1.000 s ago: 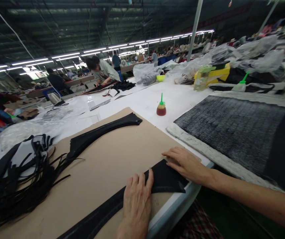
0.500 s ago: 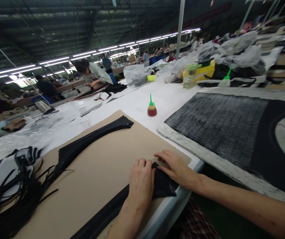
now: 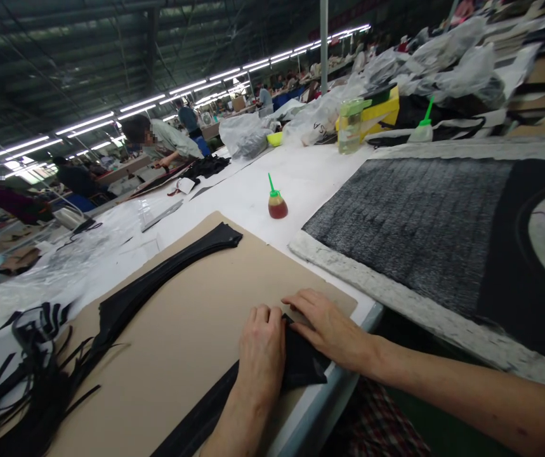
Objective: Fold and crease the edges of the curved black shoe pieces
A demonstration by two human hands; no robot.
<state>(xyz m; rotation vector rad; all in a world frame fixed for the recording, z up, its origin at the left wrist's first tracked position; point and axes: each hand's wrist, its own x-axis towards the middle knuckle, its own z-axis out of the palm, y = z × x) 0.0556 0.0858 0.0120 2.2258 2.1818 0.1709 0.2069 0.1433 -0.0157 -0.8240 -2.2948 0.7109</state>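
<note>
A long black strip (image 3: 303, 362) of leather-like material lies along the near edge of a tan board (image 3: 181, 311), its wide end under my hands. My left hand (image 3: 261, 349) bends its fingers over the strip, thumb side against the wide end; the fingertips partly hide what they grip. Beside it, my right hand (image 3: 332, 330) rests with its fingers stretched out over the board and its thumb apart from them, touching the strip's upper corner. A stack of curved black pieces (image 3: 167, 266) lies farther back on the same board.
Loose black strips (image 3: 29, 368) are heaped at the left. A squeeze bottle (image 3: 278, 206) with red-brown liquid stands behind the board. To the right, a large black panel (image 3: 410, 235) lies on a pale slab (image 3: 343, 270). Behind are a jar (image 3: 349, 130), plastic bags (image 3: 248, 136) and a person bending (image 3: 172, 139).
The whole view has shifted, so things appear slightly farther left. Both hands keep nearly the same place on the black strip, with only slight finger movement.
</note>
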